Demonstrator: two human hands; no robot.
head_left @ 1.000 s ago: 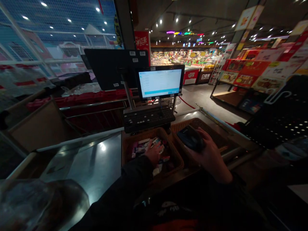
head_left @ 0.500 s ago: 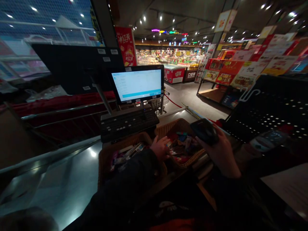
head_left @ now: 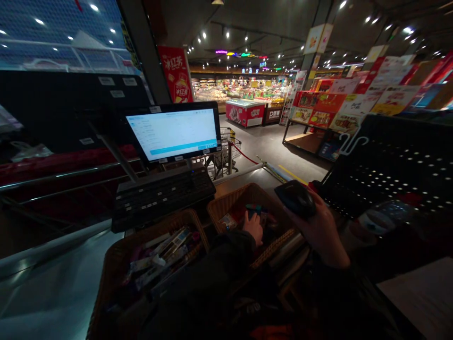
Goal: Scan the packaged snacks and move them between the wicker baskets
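Note:
My left hand (head_left: pixel 254 229) is inside the right-hand wicker basket (head_left: pixel 226 200), its fingers apart and resting on a small dark-and-teal packet (head_left: pixel 255 208). Whether the fingertips grip that packet I cannot make out. Other small packets lie around it in the gloom. A black handheld barcode scanner (head_left: pixel 296 198) is in my right hand (head_left: pixel 323 231), raised over the basket's right side with its head toward the left. In the left-hand wicker basket (head_left: pixel 106 264), several slim packaged items (head_left: pixel 170 245) are heaped, partly hidden by my left sleeve.
Behind the baskets stand a black keyboard (head_left: pixel 163 193) and a lit monitor (head_left: pixel 173 132). A metal counter (head_left: pixel 46 283) runs along the left. On the right are a black perforated panel (head_left: pixel 403 160), a clear bottle (head_left: pixel 382 217) and a white sheet (head_left: pixel 421 293).
My left hand has moved from between the baskets into the right one, onto the packets. The scanner remains in my right hand. The view has shifted, and the monitor's total reads differently.

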